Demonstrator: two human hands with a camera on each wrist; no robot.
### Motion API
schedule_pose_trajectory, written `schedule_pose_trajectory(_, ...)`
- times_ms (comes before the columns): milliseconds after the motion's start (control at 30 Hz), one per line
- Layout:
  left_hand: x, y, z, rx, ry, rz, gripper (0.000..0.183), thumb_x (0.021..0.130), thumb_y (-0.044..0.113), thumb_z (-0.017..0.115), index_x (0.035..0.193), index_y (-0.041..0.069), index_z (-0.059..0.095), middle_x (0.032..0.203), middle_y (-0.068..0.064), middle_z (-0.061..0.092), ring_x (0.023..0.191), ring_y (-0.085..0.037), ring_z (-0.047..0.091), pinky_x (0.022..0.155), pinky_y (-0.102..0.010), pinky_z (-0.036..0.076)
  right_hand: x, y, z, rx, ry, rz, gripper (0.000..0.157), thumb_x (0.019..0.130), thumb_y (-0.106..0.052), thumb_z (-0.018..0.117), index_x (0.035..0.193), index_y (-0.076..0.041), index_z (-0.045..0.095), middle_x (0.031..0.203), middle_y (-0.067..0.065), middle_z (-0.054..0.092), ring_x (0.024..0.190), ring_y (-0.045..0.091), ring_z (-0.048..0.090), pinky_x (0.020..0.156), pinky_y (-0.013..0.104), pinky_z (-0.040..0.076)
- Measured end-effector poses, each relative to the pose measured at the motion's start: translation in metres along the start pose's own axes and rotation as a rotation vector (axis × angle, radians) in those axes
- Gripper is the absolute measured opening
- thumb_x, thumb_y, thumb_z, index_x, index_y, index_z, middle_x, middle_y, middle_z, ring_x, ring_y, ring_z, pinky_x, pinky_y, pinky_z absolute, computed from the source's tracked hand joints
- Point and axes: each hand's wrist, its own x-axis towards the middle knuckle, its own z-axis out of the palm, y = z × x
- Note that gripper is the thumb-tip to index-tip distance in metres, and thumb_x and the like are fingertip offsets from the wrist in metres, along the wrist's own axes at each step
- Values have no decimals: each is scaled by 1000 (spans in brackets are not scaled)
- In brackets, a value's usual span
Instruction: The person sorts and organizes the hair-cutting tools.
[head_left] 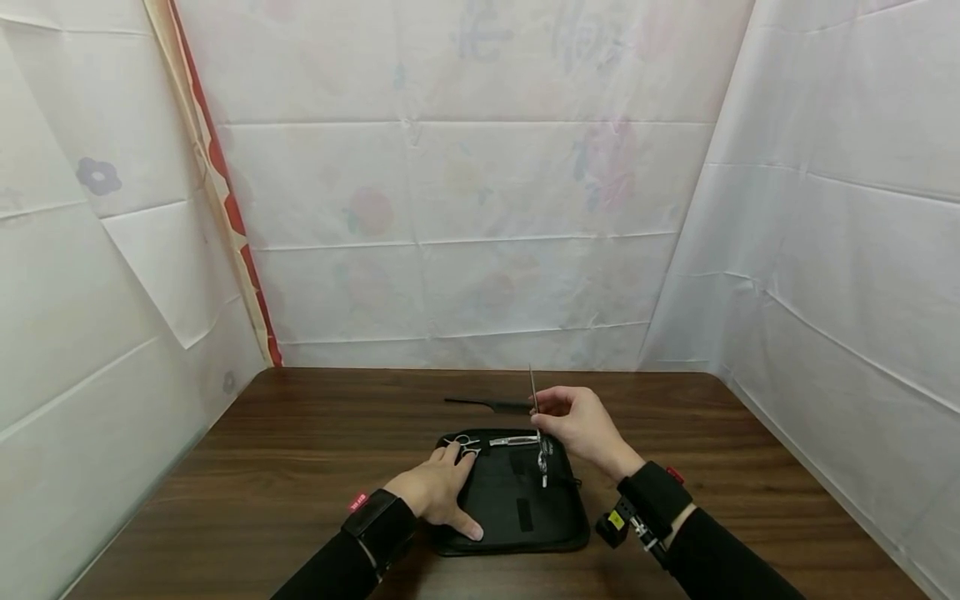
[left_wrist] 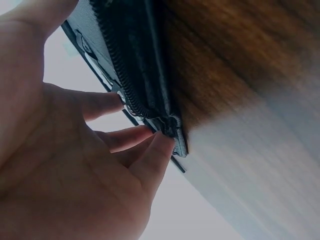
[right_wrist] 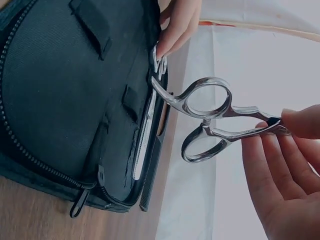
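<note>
Silver hairdressing scissors (right_wrist: 229,109) stand near-upright, pinched in the fingers of the right hand (head_left: 579,423), rings hanging below over the right side of the black zip case (head_left: 495,498); the left hand (head_left: 437,486) lies fingers-spread on its left edge.

1. Held left arm (head_left: 337,557) and right arm (head_left: 723,552) extended forward.
2. Rested left hand (head_left: 435,490) palm-down with thumb spread well away from fingers.
3. Held right hand (head_left: 581,425) aloft, pinching between thumb and fingers.
</note>
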Motion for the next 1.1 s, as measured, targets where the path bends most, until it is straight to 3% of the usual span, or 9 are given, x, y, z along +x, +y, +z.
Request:
schedule_pose_trajectory(567,1,-1,0,-7,1,-2,113,71,61,86,157,8,36,162,-20,26,149,-37,27,112,-53,37,-3,9,5,-214,-52,-119,26,94,3,67,119,1,71,101,4,69,91,19,65,77,30,55)
schedule_pose_trajectory(833,1,-2,0,-17,7,2,113,71,61,86,157,8,36,162,-20,25,149,-37,26,113,-52,37,-2,15,6,-445,-99,-186,27,91,4,67,117,1,73,94,2,66,79,10,57,70,28,50)
schedule_pose_trajectory(1100,0,-2,1,-22,9,4,114,70,61,86,157,7,36,162,-21,26,149,-38,26,114,-52,35,-2,19,8,-512,-123,-167,26,86,6,69,110,-2,77,87,-3,63,74,9,52,64,25,46)
